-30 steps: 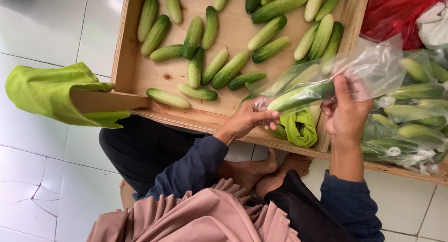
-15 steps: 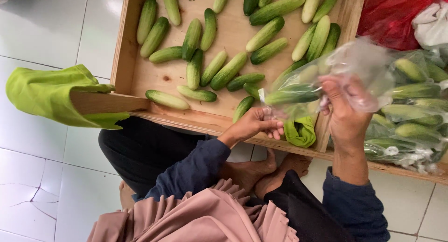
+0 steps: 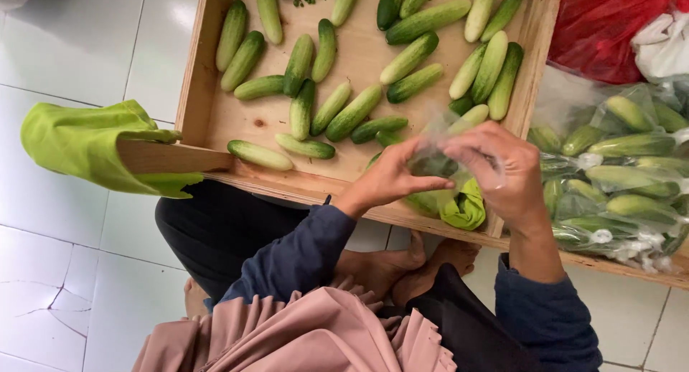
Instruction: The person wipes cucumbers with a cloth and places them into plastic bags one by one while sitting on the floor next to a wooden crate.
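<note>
While both hands meet above the near rim of the wooden tray (image 3: 197, 92), they pinch a clear plastic bag (image 3: 439, 153) between them. It is thin, crinkled and see-through, with green cucumber showing dimly inside, though how many it holds is hard to tell. The left hand (image 3: 391, 177) closes thumb and fingertips on the bag's near left side; the right hand (image 3: 502, 167) curls over its top, fingers bent and gripping the film. Just below the hands a green cloth (image 3: 463, 207) lies against the tray's near rim. Farther in, loose cucumbers (image 3: 352, 114) lie scattered across the tray floor. Right of the tray, filled bags (image 3: 617, 178) are piled.
</note>
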